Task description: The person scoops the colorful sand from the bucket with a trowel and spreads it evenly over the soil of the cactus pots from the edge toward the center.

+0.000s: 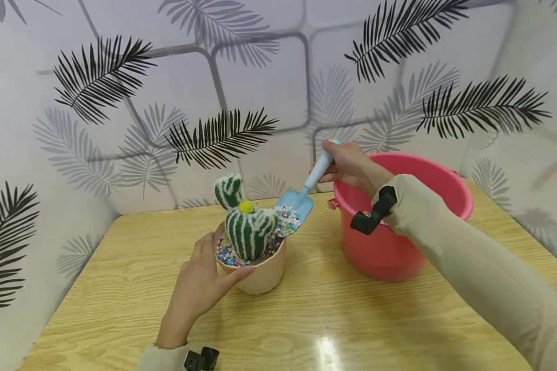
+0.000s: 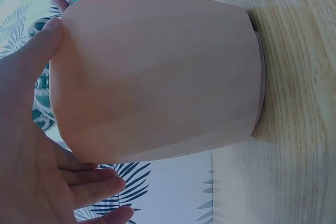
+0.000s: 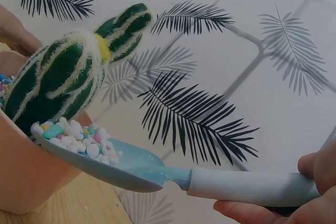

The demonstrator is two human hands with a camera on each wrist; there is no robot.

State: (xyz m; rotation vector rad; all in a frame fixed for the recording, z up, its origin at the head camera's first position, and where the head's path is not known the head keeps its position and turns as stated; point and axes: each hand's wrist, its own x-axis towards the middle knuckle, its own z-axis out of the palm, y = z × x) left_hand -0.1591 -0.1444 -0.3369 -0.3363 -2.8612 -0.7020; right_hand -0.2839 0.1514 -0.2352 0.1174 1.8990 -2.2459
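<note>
A light blue trowel (image 3: 136,163) is gripped by its pale handle in my right hand (image 1: 350,165). White and coloured pebbles (image 3: 79,140) lie heaped in its blade, whose tip is at the rim of a peach flower pot (image 2: 157,82). In the pot stands a green cactus (image 1: 248,232) with white fuzzy stripes and a yellow bloom (image 1: 246,207). Coloured pebbles cover the left part of the soil, while brown soil shows on the right. My left hand (image 1: 201,278) holds the pot from the left, thumb at the front rim and fingers round the far side.
A pink-red bucket (image 1: 380,252) stands on the wooden table (image 1: 144,304) to the right, under my right forearm; some pebbles show inside. One small pebble (image 1: 327,325) lies on the table near the front. Behind the table rises a wall (image 1: 278,87) with a leaf pattern.
</note>
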